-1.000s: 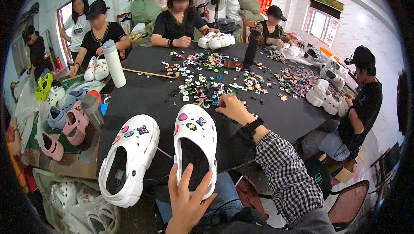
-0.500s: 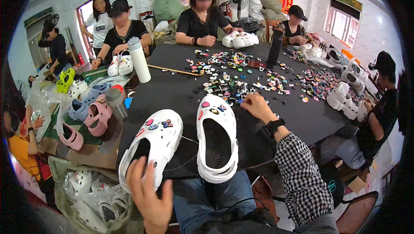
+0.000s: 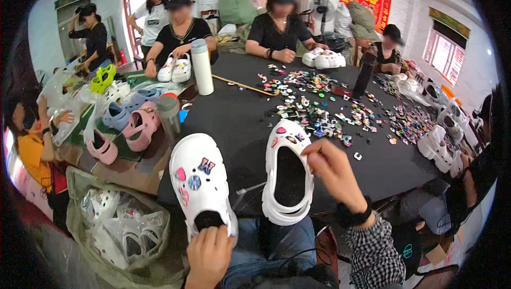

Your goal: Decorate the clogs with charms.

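Note:
Two white clogs lie before me at the near edge of the black table, joined by a thin pale cord (image 3: 250, 187). My left hand (image 3: 209, 254) is closed on the left clog (image 3: 198, 156), its fingers hooked over the rear of the foot opening. That clog's upper carries several colourful shoe charms (image 3: 194, 182). Beside the right side of the right clog (image 3: 287, 212), my right hand (image 3: 332, 166) has its thumb and fingers pinched together; whatever they hold is too small to make out. Several charms also sit on the right clog's toe.
Loose charms (image 3: 314, 87) are scattered over the table's middle. A white bottle (image 3: 202, 68) and a grey tumbler (image 3: 169, 116) stand at the left, near pink clogs (image 3: 142, 129). A green sack (image 3: 80, 204) of bagged clogs is at lower left. Several co-workers sit around.
My right hand has come from the charm pile back to the right clog. My left hand has closed on the left clog, which now points more straight away from me. The whole view has shifted.

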`<state>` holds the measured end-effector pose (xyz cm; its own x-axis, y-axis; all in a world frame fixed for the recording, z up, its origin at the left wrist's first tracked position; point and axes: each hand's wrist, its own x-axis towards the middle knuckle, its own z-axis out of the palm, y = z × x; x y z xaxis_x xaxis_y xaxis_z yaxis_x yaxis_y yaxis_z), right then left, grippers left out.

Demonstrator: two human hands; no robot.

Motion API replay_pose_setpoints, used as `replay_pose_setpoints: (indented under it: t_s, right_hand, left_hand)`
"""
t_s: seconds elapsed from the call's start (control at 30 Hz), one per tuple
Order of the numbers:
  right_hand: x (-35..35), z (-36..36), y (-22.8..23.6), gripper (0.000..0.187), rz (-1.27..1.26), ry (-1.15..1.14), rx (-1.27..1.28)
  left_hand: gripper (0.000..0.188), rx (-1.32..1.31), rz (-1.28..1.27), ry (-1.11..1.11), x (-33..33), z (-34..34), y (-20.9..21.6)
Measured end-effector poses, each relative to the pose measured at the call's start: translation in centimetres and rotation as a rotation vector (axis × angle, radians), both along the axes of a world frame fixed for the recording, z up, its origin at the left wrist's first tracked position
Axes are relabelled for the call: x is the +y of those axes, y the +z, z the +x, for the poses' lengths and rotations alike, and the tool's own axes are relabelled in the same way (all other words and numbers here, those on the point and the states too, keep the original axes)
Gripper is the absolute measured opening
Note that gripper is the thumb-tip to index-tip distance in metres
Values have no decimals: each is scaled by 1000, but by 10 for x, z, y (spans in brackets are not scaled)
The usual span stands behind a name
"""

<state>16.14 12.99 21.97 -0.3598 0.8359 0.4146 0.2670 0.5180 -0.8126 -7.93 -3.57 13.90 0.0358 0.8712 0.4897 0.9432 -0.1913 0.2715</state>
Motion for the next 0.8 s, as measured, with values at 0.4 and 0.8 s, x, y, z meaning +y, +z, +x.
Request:
replay_pose_setpoints:
  t_s: [0.4, 0.8]
  right_hand:
    - [-60, -124, -27, 43, 746, 252, -358]
    - [-62, -123, -43, 39, 656, 139, -284]
  left_hand:
    - [46, -177, 116, -75, -1, 5, -21]
    - [50, -1950, 124, -292, 9, 48, -11]
